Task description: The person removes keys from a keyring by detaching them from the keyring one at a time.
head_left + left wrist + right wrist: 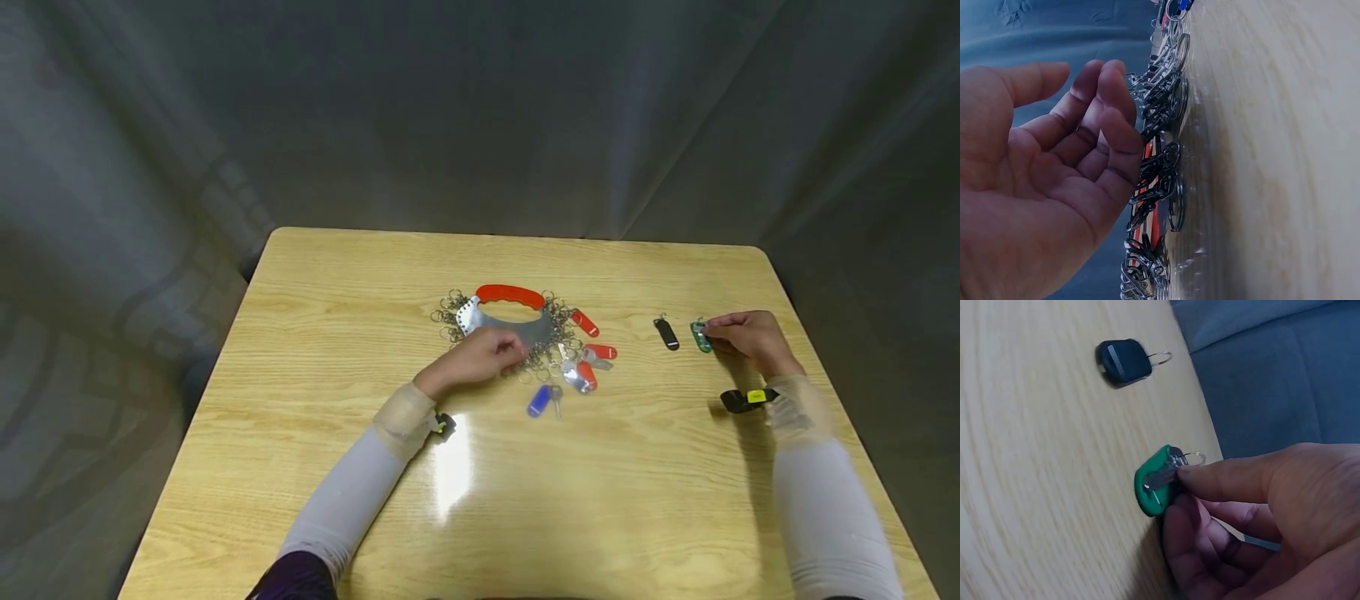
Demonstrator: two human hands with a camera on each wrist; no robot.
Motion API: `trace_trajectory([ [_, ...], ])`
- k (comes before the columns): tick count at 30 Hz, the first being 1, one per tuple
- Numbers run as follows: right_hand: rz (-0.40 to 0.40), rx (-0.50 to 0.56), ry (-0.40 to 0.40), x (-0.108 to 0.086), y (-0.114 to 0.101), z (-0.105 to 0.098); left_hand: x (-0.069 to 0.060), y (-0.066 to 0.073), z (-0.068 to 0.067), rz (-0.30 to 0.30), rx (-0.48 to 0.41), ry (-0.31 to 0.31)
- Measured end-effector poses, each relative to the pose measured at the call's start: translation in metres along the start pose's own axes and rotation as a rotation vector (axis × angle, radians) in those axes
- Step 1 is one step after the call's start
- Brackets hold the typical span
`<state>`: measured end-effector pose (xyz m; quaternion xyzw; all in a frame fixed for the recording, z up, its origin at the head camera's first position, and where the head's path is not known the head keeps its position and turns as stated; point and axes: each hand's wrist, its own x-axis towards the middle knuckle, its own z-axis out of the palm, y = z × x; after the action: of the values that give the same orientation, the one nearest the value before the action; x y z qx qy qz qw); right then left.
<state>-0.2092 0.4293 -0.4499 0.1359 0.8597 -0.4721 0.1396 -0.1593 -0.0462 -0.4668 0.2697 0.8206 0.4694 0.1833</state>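
At the right of the table, my right hand (pixel 753 337) pinches a green key tag (pixel 1143 490) with a small metal key (pixel 1160 479) lying across it. Beside it lies a black key tag (pixel 666 333) with a wire ring. Near the middle sits a metal key-ring holder plate (pixel 534 333) with a red handle (pixel 510 293), its edge crowded with clips and split rings (pixel 1166 109). Over the plate's front edge hovers my left hand (pixel 483 354); its fingers are loosely bent and hold nothing in the left wrist view.
Several red key tags (pixel 585 322) lie right of the plate, some with keys (pixel 597 360). A blue key tag (pixel 538 401) with a key (pixel 557 400) lies in front. All are on a wooden table (pixel 600 492) bounded by a dark grey curtain (pixel 465 125).
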Motion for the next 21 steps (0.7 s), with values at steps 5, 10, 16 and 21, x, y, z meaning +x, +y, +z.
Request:
trace_trajectory([
  [5,-0.043,-0.042,0.038,-0.001,0.002,0.003,0.0,0.001,0.0,-0.005,0.005,-0.007],
  [10,-0.093,-0.215,0.174,-0.006,-0.003,0.009,-0.001,0.004,0.0,-0.012,0.007,-0.005],
  [16,-0.214,-0.331,0.266,-0.023,-0.031,0.027,-0.001,0.003,-0.001,-0.016,0.007,-0.008],
  [21,-0.351,-0.36,0.194,-0.044,-0.062,0.049,-0.002,0.003,-0.002,-0.021,0.007,-0.009],
])
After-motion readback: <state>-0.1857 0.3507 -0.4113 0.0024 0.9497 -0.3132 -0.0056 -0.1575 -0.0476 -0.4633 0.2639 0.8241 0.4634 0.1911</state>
